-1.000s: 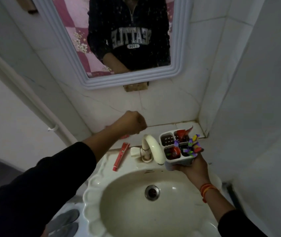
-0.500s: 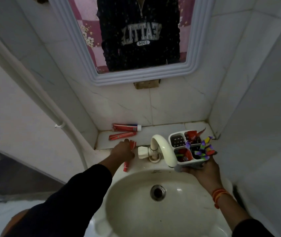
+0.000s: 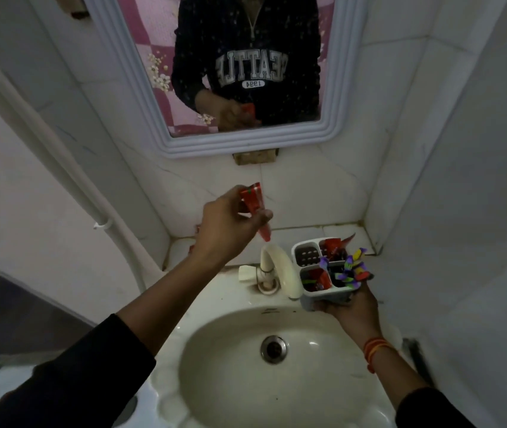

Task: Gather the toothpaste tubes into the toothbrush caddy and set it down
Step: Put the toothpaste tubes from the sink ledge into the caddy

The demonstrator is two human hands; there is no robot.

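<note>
The left hand [image 3: 227, 223], fingers clamped on a red plastic toothpaste tube [image 3: 256, 210] hanging cap-down, was up-left of the white 4-compartment plastic caddy [image 3: 323, 270] gripped by the right hand [image 3: 349, 307].

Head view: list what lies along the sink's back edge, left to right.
left hand holding a red toothpaste tube → tap handle → cream faucet → toothbrush caddy held in the right hand

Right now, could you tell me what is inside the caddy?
The white caddy in the right hand holds red tubes and colourful toothbrushes. Its back-left compartment looks empty. Lower contents are hidden.
</note>
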